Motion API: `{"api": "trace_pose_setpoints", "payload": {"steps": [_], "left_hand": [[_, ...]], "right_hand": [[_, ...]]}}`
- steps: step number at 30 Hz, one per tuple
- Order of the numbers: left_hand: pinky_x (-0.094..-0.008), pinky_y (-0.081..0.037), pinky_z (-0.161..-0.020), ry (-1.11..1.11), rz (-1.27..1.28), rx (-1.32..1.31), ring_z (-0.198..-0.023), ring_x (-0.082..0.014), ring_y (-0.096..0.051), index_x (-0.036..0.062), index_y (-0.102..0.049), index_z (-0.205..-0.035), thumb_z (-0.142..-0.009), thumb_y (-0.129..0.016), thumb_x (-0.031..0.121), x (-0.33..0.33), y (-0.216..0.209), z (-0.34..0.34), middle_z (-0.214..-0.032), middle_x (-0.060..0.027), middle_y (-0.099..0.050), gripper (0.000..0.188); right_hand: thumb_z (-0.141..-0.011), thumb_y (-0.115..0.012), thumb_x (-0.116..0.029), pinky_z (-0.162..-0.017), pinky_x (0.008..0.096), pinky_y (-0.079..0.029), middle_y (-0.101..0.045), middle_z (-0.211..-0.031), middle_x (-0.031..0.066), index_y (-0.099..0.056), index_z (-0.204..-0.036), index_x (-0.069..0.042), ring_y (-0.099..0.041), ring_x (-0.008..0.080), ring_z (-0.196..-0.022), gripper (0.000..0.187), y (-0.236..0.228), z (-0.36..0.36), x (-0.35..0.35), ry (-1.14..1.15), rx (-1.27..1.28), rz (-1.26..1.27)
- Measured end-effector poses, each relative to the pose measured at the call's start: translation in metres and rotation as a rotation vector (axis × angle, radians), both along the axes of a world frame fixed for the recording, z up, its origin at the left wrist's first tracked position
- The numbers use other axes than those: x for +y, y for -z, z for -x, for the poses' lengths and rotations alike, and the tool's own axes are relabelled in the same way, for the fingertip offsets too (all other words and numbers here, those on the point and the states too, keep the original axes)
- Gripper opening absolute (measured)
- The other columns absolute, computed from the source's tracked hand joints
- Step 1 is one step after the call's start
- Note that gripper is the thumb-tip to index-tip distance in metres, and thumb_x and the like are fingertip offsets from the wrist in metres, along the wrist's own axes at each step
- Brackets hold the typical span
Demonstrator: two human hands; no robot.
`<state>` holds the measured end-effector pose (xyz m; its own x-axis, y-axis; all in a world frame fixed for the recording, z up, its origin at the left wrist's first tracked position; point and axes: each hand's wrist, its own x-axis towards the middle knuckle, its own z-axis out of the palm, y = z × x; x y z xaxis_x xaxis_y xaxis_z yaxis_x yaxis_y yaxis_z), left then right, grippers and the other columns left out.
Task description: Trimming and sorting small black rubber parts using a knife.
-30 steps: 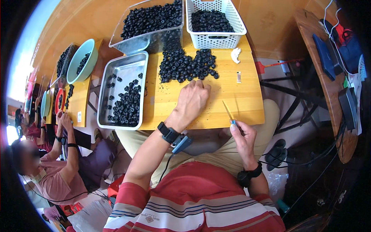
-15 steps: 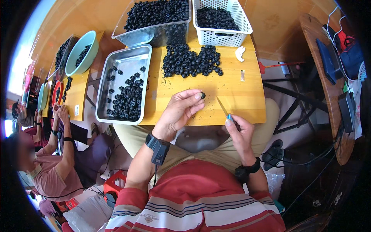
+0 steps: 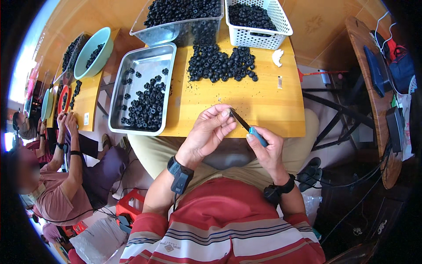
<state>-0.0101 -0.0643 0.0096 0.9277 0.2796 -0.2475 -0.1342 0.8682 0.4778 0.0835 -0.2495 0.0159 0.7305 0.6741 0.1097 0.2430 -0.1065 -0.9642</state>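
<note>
Over the near edge of the wooden table [image 3: 189, 123], my left hand [image 3: 211, 127] pinches a small round black part [image 3: 231, 113] between thumb and fingertips. My right hand [image 3: 269, 152] is closed around the blue handle of a slim knife [image 3: 241, 120]. Its blade slants up to the left, and the tip meets the part at my left fingertips; exact contact is too small to tell. Farther back lies a loose heap of black ring-shaped parts [image 3: 220, 66]. To the left, a metal tray [image 3: 169, 88] holds more of them.
A clear plastic bin [image 3: 151, 35] and a white perforated basket [image 3: 263, 40], both full of black parts, stand at the back. A white scrap [image 3: 277, 57] and a small packet [image 3: 279, 82] lie at right. Another person [image 3: 61, 185] works at the left beside a green bowl [image 3: 105, 53].
My right hand has brought the knife up and left, so its tip now reaches the part in my left hand. The left hand keeps its pinch, nearly in place. The view has shifted slightly.
</note>
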Motion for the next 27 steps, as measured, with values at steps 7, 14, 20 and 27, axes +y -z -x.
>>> {"api": "trace_pose_setpoints", "payload": {"steps": [7,14,20,27], "left_hand": [[-0.0273,-0.061,-0.082,-0.012,0.013,-0.015,-0.087,-0.0147,-0.069,0.0018,-0.063,-0.116,-0.097,-0.061,0.008,-0.005,-0.002,0.005,-0.099,-0.0072,-0.069,0.020],[-0.0281,-0.061,-0.081,-0.002,-0.010,-0.006,-0.084,-0.0123,-0.067,0.0031,-0.065,-0.110,-0.096,-0.062,0.008,-0.005,-0.007,0.008,-0.093,-0.0041,-0.068,0.015],[-0.0293,-0.061,-0.081,-0.007,0.003,-0.054,-0.084,-0.0125,-0.066,0.0023,-0.065,-0.110,-0.096,-0.062,0.008,-0.008,-0.009,0.012,-0.094,-0.0060,-0.067,0.015],[-0.0293,-0.061,-0.080,-0.011,-0.023,-0.167,-0.085,-0.0133,-0.064,0.0019,-0.065,-0.110,-0.096,-0.064,0.010,-0.011,-0.024,0.024,-0.095,-0.0068,-0.065,0.016]], "right_hand": [[-0.089,-0.074,-0.022,-0.059,0.0280,-0.046,-0.064,-0.073,0.0092,-0.069,-0.104,0.004,-0.059,0.0139,-0.063,0.030,-0.001,-0.003,-0.002,-0.040,-0.109,-0.019],[-0.089,-0.074,-0.021,-0.058,0.0287,-0.046,-0.063,-0.072,0.0093,-0.069,-0.105,0.004,-0.060,0.0156,-0.062,0.030,-0.004,-0.002,-0.001,-0.048,-0.114,-0.017],[-0.089,-0.073,-0.019,-0.059,0.0285,-0.047,-0.065,-0.073,0.0074,-0.069,-0.105,0.005,-0.059,0.0128,-0.064,0.028,-0.006,-0.001,0.000,-0.041,-0.179,-0.061],[-0.091,-0.072,-0.019,-0.064,0.0242,-0.047,-0.066,-0.078,0.0033,-0.069,-0.107,0.005,-0.056,0.0072,-0.071,0.030,-0.008,-0.012,-0.007,0.155,0.027,-0.006]]}}
